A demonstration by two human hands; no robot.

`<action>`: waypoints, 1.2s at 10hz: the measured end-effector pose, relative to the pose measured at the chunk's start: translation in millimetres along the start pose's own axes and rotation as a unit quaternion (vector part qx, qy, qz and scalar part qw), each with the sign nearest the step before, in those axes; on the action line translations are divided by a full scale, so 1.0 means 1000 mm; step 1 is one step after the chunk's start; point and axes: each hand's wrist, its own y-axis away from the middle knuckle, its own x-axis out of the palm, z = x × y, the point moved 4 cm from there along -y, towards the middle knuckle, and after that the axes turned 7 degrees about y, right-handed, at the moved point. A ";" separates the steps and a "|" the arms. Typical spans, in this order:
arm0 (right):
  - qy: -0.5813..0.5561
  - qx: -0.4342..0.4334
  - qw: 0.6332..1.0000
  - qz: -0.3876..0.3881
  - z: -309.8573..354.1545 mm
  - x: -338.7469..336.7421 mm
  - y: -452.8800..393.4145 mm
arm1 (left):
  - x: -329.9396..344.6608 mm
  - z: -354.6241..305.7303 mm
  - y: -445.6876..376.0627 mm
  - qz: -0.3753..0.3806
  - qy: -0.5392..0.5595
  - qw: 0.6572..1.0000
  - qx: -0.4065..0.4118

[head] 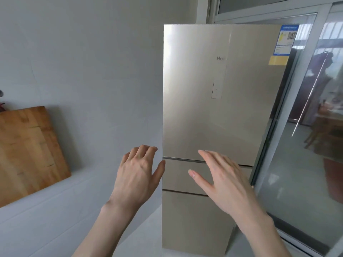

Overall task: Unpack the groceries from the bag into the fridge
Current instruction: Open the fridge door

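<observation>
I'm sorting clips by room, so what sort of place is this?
Most likely a home kitchen. A tall gold-coloured fridge with its doors shut stands against the grey wall, a wooden cutting board leans on the wall at left, and a sliding glass door at right reflects a dining chair.

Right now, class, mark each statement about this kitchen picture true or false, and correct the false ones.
1. The fridge has all its doors shut. True.
2. The left hand holds a grocery bag. False: it is empty, fingers spread, beside the fridge's left edge.
3. A wooden cutting board leans against the wall to the left. True.
4. The right hand grips a bottle. False: it is open and empty, in front of the fridge's middle drawer.
5. A blue and yellow label sits at the upper right corner of the fridge's top door. True.
</observation>
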 end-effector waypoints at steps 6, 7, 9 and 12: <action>0.028 0.037 0.999 -0.018 0.003 0.099 -0.123 | 0.106 0.088 -0.114 0.018 0.038 0.999 0.034; 0.027 0.035 0.999 -0.014 -0.003 0.117 -0.139 | 0.121 0.096 -0.127 0.018 0.039 0.998 0.035; 0.033 0.038 0.999 -0.001 -0.019 0.153 -0.172 | 0.156 0.113 -0.156 0.023 0.039 0.999 0.026; 0.016 0.043 0.999 -0.012 -0.051 0.194 -0.232 | 0.201 0.128 -0.216 0.023 0.027 0.999 0.020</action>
